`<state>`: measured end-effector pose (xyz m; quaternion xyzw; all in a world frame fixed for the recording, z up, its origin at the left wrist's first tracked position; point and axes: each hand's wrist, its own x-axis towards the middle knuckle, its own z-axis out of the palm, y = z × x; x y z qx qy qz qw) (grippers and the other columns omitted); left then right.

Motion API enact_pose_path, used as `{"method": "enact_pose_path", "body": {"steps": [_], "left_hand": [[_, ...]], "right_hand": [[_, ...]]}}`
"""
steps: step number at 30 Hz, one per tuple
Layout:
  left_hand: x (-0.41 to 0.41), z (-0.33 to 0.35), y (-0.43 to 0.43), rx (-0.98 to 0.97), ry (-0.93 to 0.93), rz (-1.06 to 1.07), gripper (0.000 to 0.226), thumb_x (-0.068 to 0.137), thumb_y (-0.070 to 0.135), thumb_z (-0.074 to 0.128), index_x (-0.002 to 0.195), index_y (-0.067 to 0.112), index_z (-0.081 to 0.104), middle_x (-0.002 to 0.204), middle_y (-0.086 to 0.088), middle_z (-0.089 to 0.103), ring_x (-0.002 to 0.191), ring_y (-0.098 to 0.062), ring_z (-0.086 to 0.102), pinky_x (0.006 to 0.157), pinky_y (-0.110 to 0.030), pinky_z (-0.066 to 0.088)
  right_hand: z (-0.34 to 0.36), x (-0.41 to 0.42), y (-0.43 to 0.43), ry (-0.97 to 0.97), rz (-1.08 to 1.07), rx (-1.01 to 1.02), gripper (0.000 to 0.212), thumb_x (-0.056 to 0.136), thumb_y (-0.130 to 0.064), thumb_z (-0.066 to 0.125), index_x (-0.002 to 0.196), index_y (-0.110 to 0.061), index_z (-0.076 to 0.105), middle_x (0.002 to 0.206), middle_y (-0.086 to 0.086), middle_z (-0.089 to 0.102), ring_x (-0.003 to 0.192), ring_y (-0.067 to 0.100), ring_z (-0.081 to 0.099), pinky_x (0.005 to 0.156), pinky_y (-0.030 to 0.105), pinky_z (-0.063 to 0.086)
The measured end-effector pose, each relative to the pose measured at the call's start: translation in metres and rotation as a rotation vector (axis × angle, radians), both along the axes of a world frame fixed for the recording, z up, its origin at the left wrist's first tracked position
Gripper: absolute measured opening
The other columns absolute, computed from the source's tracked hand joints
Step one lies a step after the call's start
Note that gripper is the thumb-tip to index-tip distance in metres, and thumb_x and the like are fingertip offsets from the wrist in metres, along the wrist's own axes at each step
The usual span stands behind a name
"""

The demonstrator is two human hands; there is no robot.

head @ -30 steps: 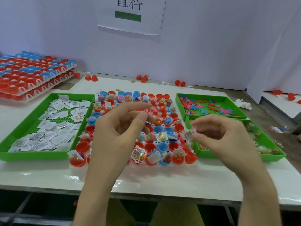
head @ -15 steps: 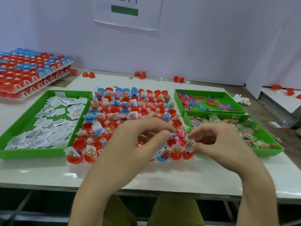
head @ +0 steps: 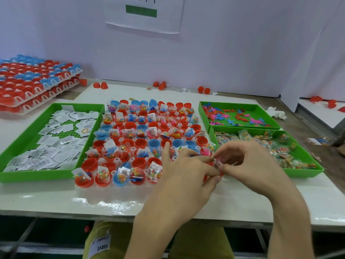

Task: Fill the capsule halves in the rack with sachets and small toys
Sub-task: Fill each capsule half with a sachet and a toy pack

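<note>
A white rack of red and blue capsule halves lies in the middle of the table; many halves hold sachets and small toys. Both hands meet over its near right corner. My right hand pinches a small white printed sachet between thumb and fingertips. My left hand touches the same spot with curled fingers, its index finger raised. A red capsule half shows just under the fingers. Whether my left hand also holds the sachet is hidden.
A green tray of white sachets sits left of the rack. Two green trays stand on the right: coloured flat toys at the back, clear candy packets in front. Stacked capsule racks are far left. Loose red halves lie by the wall.
Both hands dropped lower and moved right, from above the rack's middle to its near right corner. The right hand has kept the sachet pinched throughout.
</note>
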<state>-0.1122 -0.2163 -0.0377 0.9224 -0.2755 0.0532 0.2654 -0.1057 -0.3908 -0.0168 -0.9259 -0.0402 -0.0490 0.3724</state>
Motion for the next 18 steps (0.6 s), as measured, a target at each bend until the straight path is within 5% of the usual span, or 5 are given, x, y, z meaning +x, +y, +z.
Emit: {"method": "enact_pose_path", "body": {"steps": [8,18], "left_hand": [[0.0025,-0.0042,-0.0027,-0.05,-0.05,0.028,0.025,0.098,0.047,0.047,0.107,0.042,0.07,0.117,0.028,0.062,0.12,-0.002,0.039,0.114,-0.053,-0.018],[0.008,-0.0062,-0.0046,-0.074,-0.046,0.048,0.025,0.097,0.049,0.048,0.107,0.042,0.07,0.113,0.025,0.064,0.119,-0.004,0.042,0.11,-0.042,-0.019]], "right_hand": [[-0.0016,0.0007,0.0,0.014,0.0,0.04,0.034,0.073,0.001,0.08,0.079,-0.031,0.072,0.071,-0.009,0.076,0.07,0.005,0.072,0.071,0.033,0.058],[0.0003,-0.0007,0.0002,-0.01,0.01,0.033,0.032,0.071,0.003,0.078,0.074,-0.029,0.075,0.073,-0.005,0.075,0.071,0.012,0.072,0.073,0.044,0.06]]}}
